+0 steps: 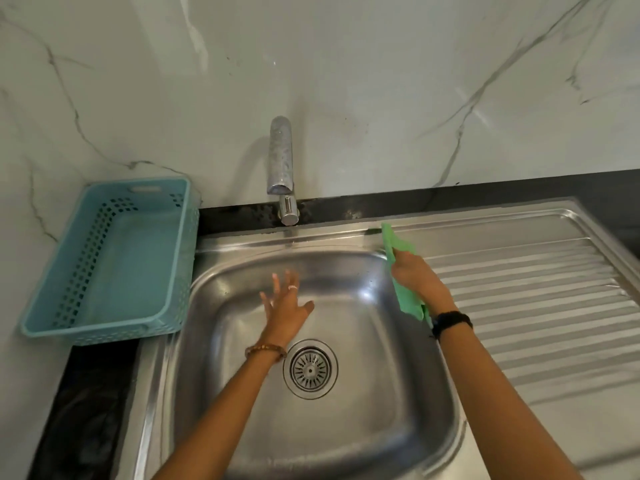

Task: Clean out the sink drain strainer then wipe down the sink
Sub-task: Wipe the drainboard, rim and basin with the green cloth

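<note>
A stainless steel sink (pixel 363 427) fills the middle of the view. Its round drain strainer (pixel 310 368) sits in the bottom of the basin. My left hand (pixel 285 306) hovers over the back of the basin, fingers spread, holding nothing. My right hand (pixel 417 277) grips a green cloth (pixel 398 249) and presses it against the sink's back right rim, where the basin meets the drainboard. Part of the cloth hangs below my wrist.
A chrome faucet (pixel 282 168) stands behind the basin, against a marble wall. To the left, a light blue plastic basket (pixel 45 320) rests on the black counter. The ridged drainboard (pixel 536 306) extends to the right.
</note>
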`<state>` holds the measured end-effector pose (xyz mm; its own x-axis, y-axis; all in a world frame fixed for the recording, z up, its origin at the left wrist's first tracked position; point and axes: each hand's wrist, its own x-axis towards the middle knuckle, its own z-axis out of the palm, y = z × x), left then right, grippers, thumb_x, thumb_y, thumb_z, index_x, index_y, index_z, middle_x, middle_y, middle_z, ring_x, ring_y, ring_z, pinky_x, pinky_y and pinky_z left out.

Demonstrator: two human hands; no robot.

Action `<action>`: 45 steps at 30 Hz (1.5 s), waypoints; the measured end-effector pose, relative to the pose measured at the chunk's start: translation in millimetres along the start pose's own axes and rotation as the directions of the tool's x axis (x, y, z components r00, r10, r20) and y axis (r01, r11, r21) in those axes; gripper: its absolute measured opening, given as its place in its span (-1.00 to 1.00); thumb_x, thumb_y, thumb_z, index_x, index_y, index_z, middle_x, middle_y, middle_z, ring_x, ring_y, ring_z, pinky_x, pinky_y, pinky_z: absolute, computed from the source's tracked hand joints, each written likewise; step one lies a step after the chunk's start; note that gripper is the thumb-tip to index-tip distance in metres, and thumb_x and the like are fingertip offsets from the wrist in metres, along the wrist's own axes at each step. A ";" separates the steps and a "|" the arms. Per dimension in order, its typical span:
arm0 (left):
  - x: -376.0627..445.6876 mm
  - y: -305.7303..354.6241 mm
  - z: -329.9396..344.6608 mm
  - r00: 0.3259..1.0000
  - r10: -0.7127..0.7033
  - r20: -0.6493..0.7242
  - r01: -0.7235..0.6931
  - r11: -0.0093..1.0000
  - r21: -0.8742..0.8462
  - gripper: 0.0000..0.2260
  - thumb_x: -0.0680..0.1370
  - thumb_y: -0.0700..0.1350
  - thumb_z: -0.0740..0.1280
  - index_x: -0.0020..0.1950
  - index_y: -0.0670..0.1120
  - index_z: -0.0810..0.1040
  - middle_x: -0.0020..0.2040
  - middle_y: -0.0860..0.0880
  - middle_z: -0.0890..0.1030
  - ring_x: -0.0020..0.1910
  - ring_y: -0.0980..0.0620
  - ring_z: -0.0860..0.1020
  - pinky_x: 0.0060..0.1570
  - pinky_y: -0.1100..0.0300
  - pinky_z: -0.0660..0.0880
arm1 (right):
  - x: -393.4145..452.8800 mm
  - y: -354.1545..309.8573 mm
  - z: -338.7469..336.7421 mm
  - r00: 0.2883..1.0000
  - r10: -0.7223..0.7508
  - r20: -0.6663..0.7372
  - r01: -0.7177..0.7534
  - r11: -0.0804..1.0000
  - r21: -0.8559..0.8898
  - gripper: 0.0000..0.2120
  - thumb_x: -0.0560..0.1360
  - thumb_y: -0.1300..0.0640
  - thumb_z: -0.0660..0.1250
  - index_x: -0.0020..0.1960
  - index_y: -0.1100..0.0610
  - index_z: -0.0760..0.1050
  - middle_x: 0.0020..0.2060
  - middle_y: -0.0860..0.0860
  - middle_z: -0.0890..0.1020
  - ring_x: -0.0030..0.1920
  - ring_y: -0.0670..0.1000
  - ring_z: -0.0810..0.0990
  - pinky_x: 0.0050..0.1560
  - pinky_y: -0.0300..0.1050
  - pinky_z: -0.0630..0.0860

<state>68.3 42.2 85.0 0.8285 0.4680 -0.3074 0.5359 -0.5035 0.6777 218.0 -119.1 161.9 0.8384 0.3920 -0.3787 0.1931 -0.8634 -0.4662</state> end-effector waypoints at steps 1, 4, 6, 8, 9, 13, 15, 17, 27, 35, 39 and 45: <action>-10.2 10.1 5.3 0.996 -0.076 0.041 0.083 0.972 -0.220 -0.48 0.57 -0.06 0.22 0.49 -0.11 0.13 0.54 -0.10 0.05 0.52 -0.01 -0.05 0.46 0.02 -0.12 | -12.8 -1.4 -7.4 1.000 -0.014 -0.009 0.016 0.983 0.183 -0.67 0.43 0.27 0.10 0.15 0.33 0.43 0.04 0.30 0.54 0.03 0.25 0.53 -0.12 -0.10 0.41; -38.4 45.3 18.1 0.939 -0.123 0.320 0.310 0.703 -0.640 -0.75 0.59 -0.05 0.17 0.21 -0.11 0.47 0.20 -0.07 0.51 0.19 0.01 0.42 0.15 0.15 0.35 | -50.0 -1.4 -19.7 0.995 0.000 0.096 -0.068 0.714 0.697 -0.68 0.25 0.38 0.08 -0.06 0.27 0.46 -0.27 0.15 0.56 -0.26 0.14 0.52 -0.29 -0.20 0.43; -51.5 63.7 23.9 0.897 -0.037 0.441 0.391 0.534 -0.749 -0.80 0.60 -0.03 0.14 0.04 -0.06 0.52 -0.03 -0.03 0.57 -0.03 0.01 0.54 0.06 0.11 0.49 | -64.2 3.8 -17.8 0.983 -0.006 0.185 -0.152 0.543 0.826 -0.55 0.27 0.49 0.05 0.05 0.23 0.50 -0.19 0.13 0.61 -0.17 0.14 0.57 -0.20 -0.11 0.52; -59.3 78.4 24.1 0.921 -0.005 0.390 0.367 0.351 -0.861 -0.81 0.59 -0.08 0.15 -0.06 -0.07 0.55 -0.20 -0.01 0.62 -0.22 0.04 0.60 -0.20 0.16 0.61 | -73.9 11.0 -12.5 0.981 -0.011 0.195 -0.163 0.505 0.848 -0.51 0.28 0.49 0.07 0.09 0.16 0.49 -0.14 0.10 0.63 -0.12 0.12 0.58 -0.21 -0.10 0.52; -62.0 85.3 23.2 0.943 -0.013 0.334 0.322 0.298 -0.899 -0.82 0.59 -0.11 0.17 -0.07 -0.08 0.56 -0.25 -0.01 0.65 -0.28 0.06 0.62 -0.30 0.19 0.61 | -78.4 15.3 -10.6 0.983 -0.001 0.181 -0.155 0.512 0.845 -0.52 0.29 0.49 0.08 0.07 0.13 0.49 -0.15 0.07 0.63 -0.12 0.09 0.59 -0.25 -0.12 0.51; -70.4 107.3 22.8 0.983 -0.060 0.176 0.186 0.341 -0.922 -0.82 0.58 -0.11 0.20 -0.09 -0.08 0.58 -0.20 -0.03 0.64 -0.29 0.08 0.61 -0.33 0.25 0.59 | -87.0 32.6 -4.2 0.993 -0.008 0.115 -0.092 0.546 0.833 -0.61 0.36 0.46 0.15 0.00 0.05 0.48 -0.06 0.07 0.62 -0.05 0.08 0.59 -0.22 -0.12 0.51; -75.8 115.5 26.7 0.988 -0.073 0.135 0.153 0.381 -0.912 -0.82 0.58 -0.09 0.21 -0.08 -0.08 0.59 -0.20 -0.02 0.65 -0.26 0.06 0.61 -0.28 0.23 0.58 | -87.4 39.7 -3.1 0.998 -0.063 0.028 0.025 0.711 0.703 -0.52 0.41 0.41 0.21 0.27 0.09 0.34 0.23 0.10 0.46 0.19 0.12 0.48 0.02 -0.01 0.52; -79.3 126.8 31.3 0.993 -0.075 0.093 0.117 0.456 -0.882 -0.84 0.57 -0.10 0.23 -0.08 -0.05 0.61 -0.21 0.00 0.68 -0.26 0.06 0.64 -0.27 0.24 0.59 | -87.4 49.2 -1.4 0.989 -0.143 -0.030 0.136 0.819 0.557 -0.29 0.46 0.33 0.25 0.50 0.03 0.03 0.43 0.06 0.21 0.40 0.11 0.26 0.32 0.15 0.34; -71.4 199.0 58.0 0.984 -0.017 -0.175 -0.062 0.896 -0.439 -0.88 0.49 -0.25 0.32 -0.24 -0.11 0.56 -0.31 0.03 0.57 -0.51 0.20 0.56 -0.48 0.38 0.54 | -87.3 86.1 -15.3 0.902 -0.247 0.355 -0.371 -0.021 0.928 -0.69 0.48 -0.06 0.24 0.09 0.11 0.57 -0.18 0.05 0.70 -0.13 0.05 0.62 -0.04 -0.03 0.49; -30.5 201.9 58.3 0.930 -0.285 -0.230 0.127 0.840 -0.527 -0.88 0.53 -0.22 0.24 -0.20 -0.14 0.50 -0.22 -0.10 0.55 -0.22 -0.05 0.50 -0.23 0.16 0.45 | -72.1 157.0 -66.8 0.930 -0.247 0.272 -0.336 -0.273 0.901 -0.65 0.52 0.02 0.18 -0.24 0.10 0.68 -0.26 0.07 0.70 -0.26 0.07 0.69 -0.24 -0.04 0.63; -14.7 199.1 78.9 0.966 -0.133 -0.223 0.068 0.959 -0.277 -0.77 0.54 -0.29 0.20 0.17 -0.24 0.50 0.11 -0.24 0.57 0.06 -0.13 0.53 0.07 0.12 0.46 | -67.2 178.3 -109.2 0.972 -0.136 0.194 -0.217 -0.186 0.958 -0.76 0.51 -0.03 0.24 -0.08 0.08 0.62 -0.23 0.06 0.68 -0.22 0.07 0.66 -0.13 0.02 0.56; 18.2 183.5 86.4 0.974 0.033 -0.225 -0.040 0.999 -0.026 -0.62 0.59 -0.24 0.14 0.42 -0.19 0.26 0.43 -0.21 0.32 0.39 -0.17 0.33 0.37 0.08 0.26 | -30.1 149.4 -154.9 0.998 0.011 -0.061 0.058 0.195 0.979 -0.58 0.53 0.00 0.23 0.35 0.09 0.35 0.08 0.02 0.54 0.01 -0.02 0.50 0.00 -0.16 0.48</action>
<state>195.7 -104.4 146.0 0.7880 0.6025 -0.1266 0.4980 -0.5029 0.7064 300.6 -309.0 227.5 0.8702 0.3621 -0.3341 -0.4128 0.1657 -0.8956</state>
